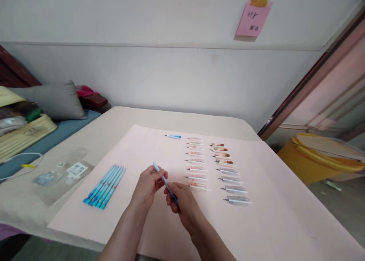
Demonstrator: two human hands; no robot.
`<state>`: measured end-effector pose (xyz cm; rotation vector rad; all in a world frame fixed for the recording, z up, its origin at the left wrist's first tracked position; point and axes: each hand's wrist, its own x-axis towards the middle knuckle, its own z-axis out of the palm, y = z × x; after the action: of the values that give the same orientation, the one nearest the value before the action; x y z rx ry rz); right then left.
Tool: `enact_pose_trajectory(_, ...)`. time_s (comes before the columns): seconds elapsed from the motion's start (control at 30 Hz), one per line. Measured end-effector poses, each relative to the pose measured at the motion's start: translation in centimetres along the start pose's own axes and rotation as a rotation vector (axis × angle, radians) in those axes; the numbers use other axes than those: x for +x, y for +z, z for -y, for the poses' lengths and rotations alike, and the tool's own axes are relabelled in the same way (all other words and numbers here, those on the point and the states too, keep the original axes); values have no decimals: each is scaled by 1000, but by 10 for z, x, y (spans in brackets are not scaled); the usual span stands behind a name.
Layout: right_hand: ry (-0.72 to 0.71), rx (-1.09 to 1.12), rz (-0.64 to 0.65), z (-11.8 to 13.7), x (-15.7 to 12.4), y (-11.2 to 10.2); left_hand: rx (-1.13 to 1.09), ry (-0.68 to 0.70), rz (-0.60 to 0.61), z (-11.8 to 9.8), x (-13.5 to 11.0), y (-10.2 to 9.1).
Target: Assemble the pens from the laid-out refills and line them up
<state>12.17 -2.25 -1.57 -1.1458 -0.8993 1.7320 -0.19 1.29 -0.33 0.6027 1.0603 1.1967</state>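
Note:
Both hands hold one light blue pen (164, 180) above a pale pink sheet (265, 200). My left hand (147, 188) pinches its upper end, and my right hand (182, 206) grips its lower end. Left of the hands a row of several blue pens (105, 186) lies side by side. Ahead of the hands lie two columns of small pen parts: pinkish ones (196, 160) and brown and grey ones (229, 173). A single blue pen piece (173, 136) lies at the far end of the sheet.
The sheet covers a beige table (114, 120). A clear plastic package (64, 173) lies on the table at left. Beyond it are a grey cushion (58, 99) and a cream case (25, 135). A yellow tub (319, 154) stands at right. A pink note (252, 19) is stuck to the wall.

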Motion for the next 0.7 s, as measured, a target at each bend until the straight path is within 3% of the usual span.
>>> enact_pose_trajectory(0.13,-24,37,-91,-1,1,0,2,-9,-5,0,0,-1)
enact_pose_trajectory(0.3,47,80,39,-5,2,0,33,-16,14,1,2,-2)
enact_pose_trajectory(0.47,-4,39,-102,-6,3,1,25,-23,7,3,2,-1)
enact_pose_trajectory(0.63,75,132,8,-7,3,2,52,-52,52,6,4,0)
enact_pose_trajectory(0.7,94,134,-30,-9,5,3,63,-59,30,7,6,0)
